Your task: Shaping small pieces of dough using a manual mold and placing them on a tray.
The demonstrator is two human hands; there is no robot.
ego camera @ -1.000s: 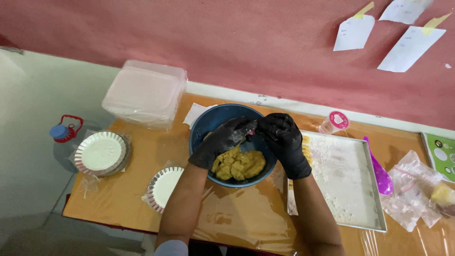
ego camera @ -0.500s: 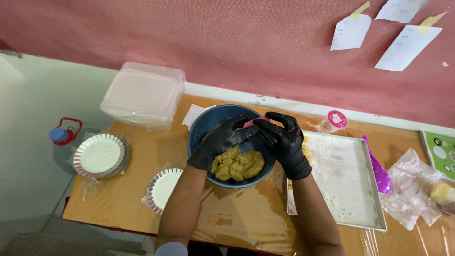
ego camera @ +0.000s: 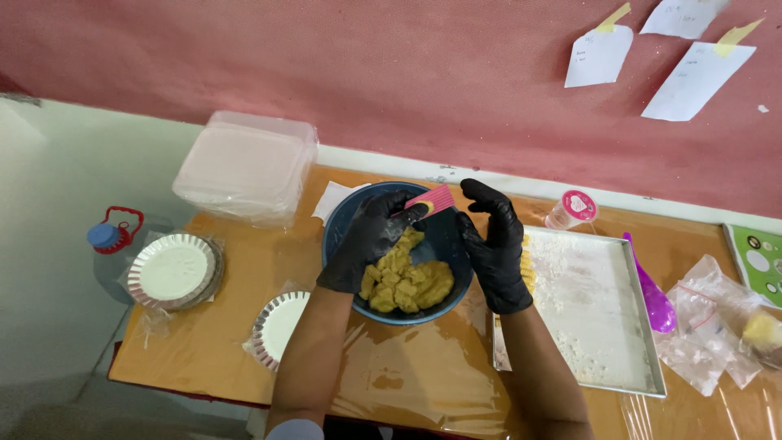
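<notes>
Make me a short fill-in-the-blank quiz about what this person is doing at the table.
1. Both hands wear ____ gloves.
2. The left hand holds a pink scraper over a ____ bowl.
3. The dough in the bowl is ____ in colour.
4. The floured tray lies on the person's ____ side.

Missing words: black; blue; yellow; right

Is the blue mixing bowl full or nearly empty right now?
Partly filled: yellow crumbly dough covers only the bottom of the blue mixing bowl, with its bare inner wall showing above. Left hand reaches inside.
</notes>
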